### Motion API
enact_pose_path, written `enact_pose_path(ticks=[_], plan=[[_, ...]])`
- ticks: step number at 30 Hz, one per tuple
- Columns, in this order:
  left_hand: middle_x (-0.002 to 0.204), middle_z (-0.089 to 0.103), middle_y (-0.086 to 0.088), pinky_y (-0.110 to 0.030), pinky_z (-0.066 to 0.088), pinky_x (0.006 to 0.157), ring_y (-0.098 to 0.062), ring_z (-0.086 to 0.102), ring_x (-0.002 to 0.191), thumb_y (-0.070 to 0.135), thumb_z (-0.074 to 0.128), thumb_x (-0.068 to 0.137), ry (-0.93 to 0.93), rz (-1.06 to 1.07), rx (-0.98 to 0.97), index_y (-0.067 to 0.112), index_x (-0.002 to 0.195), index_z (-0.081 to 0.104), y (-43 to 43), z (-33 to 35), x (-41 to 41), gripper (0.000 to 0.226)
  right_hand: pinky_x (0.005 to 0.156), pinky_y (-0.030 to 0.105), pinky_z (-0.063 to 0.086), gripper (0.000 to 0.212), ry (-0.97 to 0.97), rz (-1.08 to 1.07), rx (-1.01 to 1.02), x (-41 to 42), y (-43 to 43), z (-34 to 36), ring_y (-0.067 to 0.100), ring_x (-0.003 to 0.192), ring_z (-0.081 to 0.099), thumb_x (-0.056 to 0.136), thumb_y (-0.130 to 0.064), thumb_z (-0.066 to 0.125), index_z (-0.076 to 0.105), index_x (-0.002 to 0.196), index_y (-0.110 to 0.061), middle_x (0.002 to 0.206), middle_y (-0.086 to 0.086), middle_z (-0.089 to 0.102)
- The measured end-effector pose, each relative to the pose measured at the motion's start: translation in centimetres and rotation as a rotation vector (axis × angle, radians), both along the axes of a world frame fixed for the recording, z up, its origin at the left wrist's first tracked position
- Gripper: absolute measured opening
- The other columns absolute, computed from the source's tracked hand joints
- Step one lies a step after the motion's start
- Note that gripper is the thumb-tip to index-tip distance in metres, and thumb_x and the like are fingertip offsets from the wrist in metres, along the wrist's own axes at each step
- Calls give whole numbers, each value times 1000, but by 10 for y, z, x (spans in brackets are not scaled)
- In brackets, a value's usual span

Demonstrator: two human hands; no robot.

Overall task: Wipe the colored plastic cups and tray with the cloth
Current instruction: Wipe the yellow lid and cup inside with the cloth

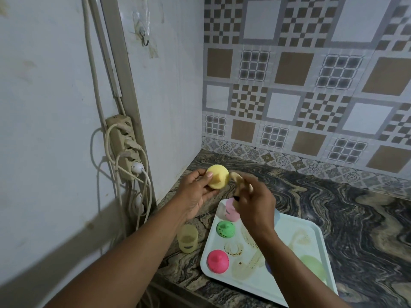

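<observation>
My left hand [198, 192] grips a yellow plastic cup [219, 177] above the counter's back left corner, its underside turned toward me. Just right of it, my right hand [253, 203] holds a crumpled beige cloth [239, 181], blurred, beside the yellow cup. Below lies a pale blue tray [311, 232] smeared with brown stains. On it stand a light pink cup [231, 211], a green speckled cup [225, 229] and a bright pink cup [218, 261], all upside down. A light green cup [313, 266] sits partly behind my right forearm.
A translucent yellow cup [188, 238] stands upright on the marbled counter [344, 207] left of the tray. A power strip [124, 147] with several plugs and dangling cords hangs on the left wall. Patterned tiles back the counter.
</observation>
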State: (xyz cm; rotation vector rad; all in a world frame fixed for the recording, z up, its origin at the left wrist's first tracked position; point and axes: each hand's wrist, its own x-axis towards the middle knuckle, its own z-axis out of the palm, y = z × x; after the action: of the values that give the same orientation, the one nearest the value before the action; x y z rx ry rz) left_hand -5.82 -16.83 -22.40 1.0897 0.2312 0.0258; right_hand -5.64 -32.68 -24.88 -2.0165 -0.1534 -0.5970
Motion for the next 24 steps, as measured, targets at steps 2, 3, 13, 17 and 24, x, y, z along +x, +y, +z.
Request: enact_pose_path(ticks=[2,3,13,17,24], plan=[[99,70,-18,-37,62,81,-25,71,86,8,57,100,-2,6,-28,7,100,64,-7,-2,-1,7,72,29,49,26,-145,100,-71,-4,11,4,18,82,62,95,-7,61,74,117,-12,96,6,67],[97,71,-18,-36,63,79,-25,71,84,8,57,100,-1,21,-49,6,101,64,-8,-3,-1,7,70,29,48,27,-177,123,-115,-5,14,3,18,80,61,94,-7,60,74,117,-10,94,6,66],[102,70,-22,-35,64,68,-28,73,83,7,57,100,9,112,-169,4,97,56,-5,1,-1,3,66,13,40,27,-203,212,-204,-7,20,-11,5,73,49,93,-5,61,75,115,-14,88,3,63],[114,67,-20,-36,59,71,-30,69,97,8,56,100,32,139,-157,6,99,58,10,-1,1,2,61,30,51,24,-23,235,-145,-5,14,-10,16,70,61,90,-5,54,75,101,-11,86,-6,67],[93,71,-6,-31,43,66,-20,64,80,24,62,98,106,14,71,17,97,67,7,-12,-6,9,70,48,62,24,627,280,636,12,23,19,25,80,71,100,-27,59,72,95,-7,88,14,73]])
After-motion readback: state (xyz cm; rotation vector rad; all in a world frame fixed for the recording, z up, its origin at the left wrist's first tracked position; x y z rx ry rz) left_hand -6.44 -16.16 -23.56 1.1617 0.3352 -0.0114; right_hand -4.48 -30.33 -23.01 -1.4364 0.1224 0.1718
